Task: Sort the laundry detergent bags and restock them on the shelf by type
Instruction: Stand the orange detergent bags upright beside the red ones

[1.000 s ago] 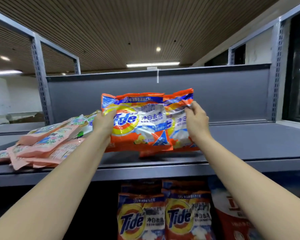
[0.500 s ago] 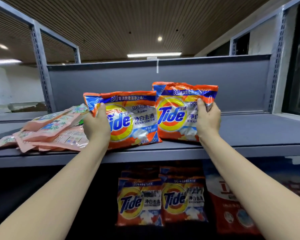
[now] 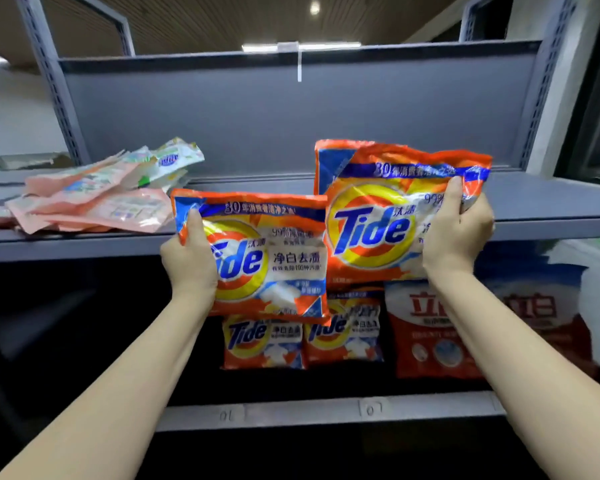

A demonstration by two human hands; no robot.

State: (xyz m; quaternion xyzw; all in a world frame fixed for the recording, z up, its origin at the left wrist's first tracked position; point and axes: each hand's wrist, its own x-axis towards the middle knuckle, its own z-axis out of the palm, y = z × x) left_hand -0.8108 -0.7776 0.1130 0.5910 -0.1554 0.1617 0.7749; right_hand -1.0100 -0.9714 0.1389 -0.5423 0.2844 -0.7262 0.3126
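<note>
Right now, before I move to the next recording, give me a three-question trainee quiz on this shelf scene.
1. True or false: each hand grips its own orange Tide detergent bag, the left hand the lower bag and the right hand the higher bag.
2. Which type lies heaped at the left of the grey metal upper shelf? A: red bags. B: pale pink pouches. C: orange bags.
3. Fill in: on the lower shelf, the red and white bag stands to the ____ of the two shelved Tide bags.

Key: 1 true; 2 B; 3 right.
</note>
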